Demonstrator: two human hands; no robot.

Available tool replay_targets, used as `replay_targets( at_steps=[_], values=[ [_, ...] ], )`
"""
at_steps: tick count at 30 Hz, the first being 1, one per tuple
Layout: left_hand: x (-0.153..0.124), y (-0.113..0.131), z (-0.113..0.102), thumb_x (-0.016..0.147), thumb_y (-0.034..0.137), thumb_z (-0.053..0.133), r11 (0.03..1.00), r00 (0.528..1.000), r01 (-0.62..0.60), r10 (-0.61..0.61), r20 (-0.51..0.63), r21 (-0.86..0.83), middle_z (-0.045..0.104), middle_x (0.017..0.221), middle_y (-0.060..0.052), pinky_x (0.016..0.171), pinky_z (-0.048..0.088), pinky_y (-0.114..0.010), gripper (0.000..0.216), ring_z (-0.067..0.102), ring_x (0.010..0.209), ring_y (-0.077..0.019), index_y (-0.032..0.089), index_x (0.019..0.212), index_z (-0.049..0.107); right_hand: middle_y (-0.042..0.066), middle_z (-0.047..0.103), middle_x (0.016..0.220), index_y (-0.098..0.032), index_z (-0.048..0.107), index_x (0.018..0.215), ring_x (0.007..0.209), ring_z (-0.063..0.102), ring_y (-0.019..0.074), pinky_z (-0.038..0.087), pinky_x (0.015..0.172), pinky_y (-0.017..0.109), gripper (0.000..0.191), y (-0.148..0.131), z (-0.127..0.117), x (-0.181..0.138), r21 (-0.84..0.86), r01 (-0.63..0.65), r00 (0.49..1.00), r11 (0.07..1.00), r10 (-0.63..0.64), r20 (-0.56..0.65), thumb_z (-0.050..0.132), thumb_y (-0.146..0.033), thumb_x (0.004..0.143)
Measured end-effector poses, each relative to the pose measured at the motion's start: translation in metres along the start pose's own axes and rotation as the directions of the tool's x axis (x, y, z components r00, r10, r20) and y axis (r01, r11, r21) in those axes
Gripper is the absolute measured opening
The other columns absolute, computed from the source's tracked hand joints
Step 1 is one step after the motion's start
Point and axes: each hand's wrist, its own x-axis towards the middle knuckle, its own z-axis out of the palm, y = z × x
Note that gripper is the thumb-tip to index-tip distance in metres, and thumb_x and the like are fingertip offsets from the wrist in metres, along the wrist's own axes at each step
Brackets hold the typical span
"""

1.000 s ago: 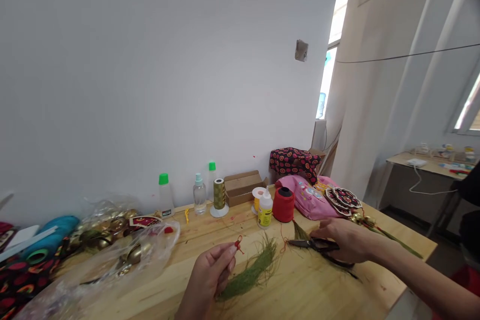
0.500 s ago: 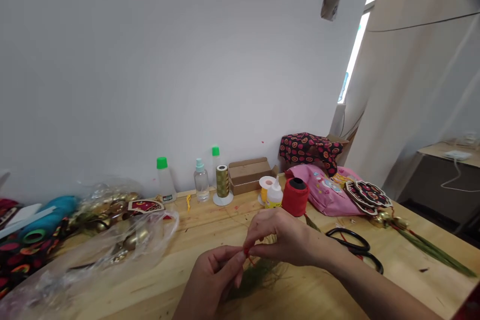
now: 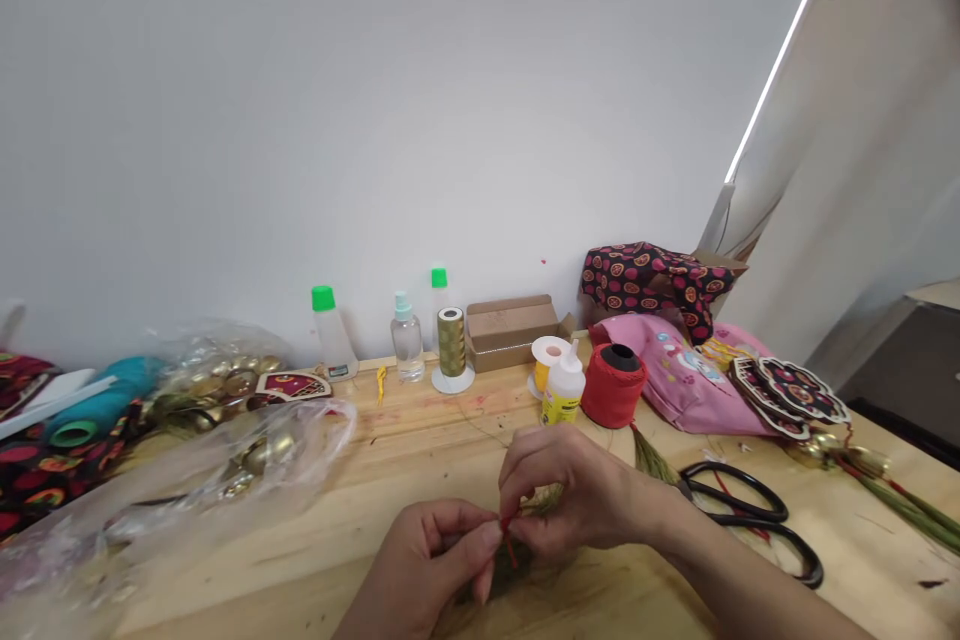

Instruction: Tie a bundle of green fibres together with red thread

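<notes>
My left hand (image 3: pixel 435 560) is closed in a pinch, thumb against forefinger, on a short red cord (image 3: pixel 512 552). Just to its right, my right hand (image 3: pixel 577 490) also pinches the cord, its fingers curled and the fingertips nearly touching the left thumb. Below both hands hangs or lies a green thread tassel (image 3: pixel 491 590), mostly hidden by the fingers and in shadow. Right of my right wrist, black-handled scissors (image 3: pixel 739 495) lie on the wooden table (image 3: pixel 397 460).
Along the wall stand green-capped bottles (image 3: pixel 334 340), a spray bottle (image 3: pixel 407 345), an olive thread spool (image 3: pixel 451 345), a cardboard box (image 3: pixel 510 335), a glue bottle (image 3: pixel 564 395) and a red thread cone (image 3: pixel 615 388). Plastic bags with bells (image 3: pixel 240 380) lie left; embroidered pendants (image 3: pixel 795 390) right.
The camera view has tilted and come closer, so the table things look larger. Both hands keep hold of the red cord; the gap inside my right hand's curled fingers looks wider.
</notes>
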Motion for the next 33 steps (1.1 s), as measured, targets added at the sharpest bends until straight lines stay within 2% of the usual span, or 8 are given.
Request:
replay_targets(
  at_steps=[3,7,15,21,26,29,31,33],
  values=[
    [-0.001,-0.001,0.000,0.061,0.039,0.062,0.992,0.998,0.050,-0.046,0.034,-0.120,0.044,0.036,0.005,0.040,0.015,-0.022,0.026,0.027,0.037,-0.0066,0.014,0.055,0.064,0.003,0.060,0.068,-0.012,0.064,0.073,0.061,0.052,0.0092,0.043,0.057,0.019,0.010,0.000,-0.002,-0.001,0.064,-0.027,0.999,0.998,0.025,0.026,0.056,-0.012,0.068],
    [-0.003,0.000,-0.001,0.057,0.037,0.065,0.975,0.993,0.110,-0.099,0.067,-0.195,0.043,0.034,0.005,0.038,0.009,-0.023,0.025,0.021,0.033,-0.0051,0.014,0.048,0.061,0.003,0.059,0.069,-0.013,0.064,0.074,0.061,0.052,0.0090,0.043,0.056,0.018,0.011,0.000,-0.002,-0.001,0.101,-0.036,0.998,0.994,0.031,0.053,0.056,-0.013,0.069],
    [-0.002,0.003,-0.001,0.058,0.042,0.062,0.994,0.999,0.046,-0.048,-0.013,-0.099,0.037,0.032,0.008,0.037,0.010,-0.021,0.028,0.019,0.033,-0.0039,0.013,0.057,0.065,0.003,0.060,0.069,-0.013,0.064,0.076,0.060,0.050,0.0089,0.042,0.056,0.020,0.010,-0.005,-0.004,0.001,0.170,-0.100,0.995,0.980,0.100,0.007,0.057,-0.018,0.071],
    [-0.004,0.007,0.002,0.059,0.042,0.062,0.998,0.998,0.024,-0.028,-0.063,-0.054,0.036,0.032,0.008,0.038,0.011,-0.021,0.029,0.019,0.035,-0.0041,0.013,0.059,0.066,0.001,0.058,0.061,-0.012,0.062,0.067,0.056,0.047,0.0079,0.040,0.054,0.019,0.006,-0.005,0.002,0.001,0.237,-0.183,0.977,0.954,0.204,-0.068,0.057,-0.014,0.069],
    [-0.003,0.008,0.002,0.058,0.041,0.063,0.997,0.997,0.014,-0.020,-0.078,-0.075,0.037,0.033,0.008,0.038,0.013,-0.021,0.028,0.020,0.035,-0.0043,0.013,0.062,0.067,0.000,0.057,0.062,-0.013,0.062,0.069,0.056,0.048,0.0080,0.041,0.053,0.018,0.007,-0.002,0.005,0.002,0.282,-0.194,0.976,0.940,0.215,-0.044,0.056,-0.017,0.071],
    [-0.003,0.009,0.001,0.059,0.041,0.063,0.995,0.994,-0.018,0.007,-0.110,-0.098,0.038,0.034,0.007,0.037,0.013,-0.020,0.029,0.022,0.035,-0.0043,0.013,0.063,0.067,0.002,0.058,0.068,-0.014,0.062,0.074,0.062,0.050,0.0100,0.042,0.058,0.021,0.008,-0.006,0.006,0.004,0.215,-0.139,0.970,0.967,0.177,-0.167,0.058,-0.020,0.071],
    [-0.003,0.010,0.001,0.060,0.041,0.062,0.993,0.988,-0.044,0.026,-0.153,-0.112,0.040,0.035,0.007,0.036,0.013,-0.019,0.028,0.023,0.035,-0.0042,0.014,0.063,0.066,0.003,0.056,0.072,-0.016,0.061,0.075,0.067,0.050,0.0122,0.042,0.062,0.024,0.007,-0.011,0.008,0.005,0.078,-0.082,0.942,0.994,0.103,-0.320,0.058,-0.020,0.070],
    [-0.004,0.012,0.002,0.060,0.040,0.062,0.992,0.977,-0.074,0.051,-0.207,-0.105,0.041,0.035,0.007,0.036,0.014,-0.019,0.025,0.024,0.035,-0.0041,0.015,0.059,0.064,0.002,0.053,0.070,-0.018,0.060,0.072,0.068,0.049,0.0134,0.040,0.062,0.027,0.004,-0.015,0.010,0.007,-0.100,-0.055,0.906,0.993,0.007,-0.423,0.057,-0.019,0.070]
  ],
)
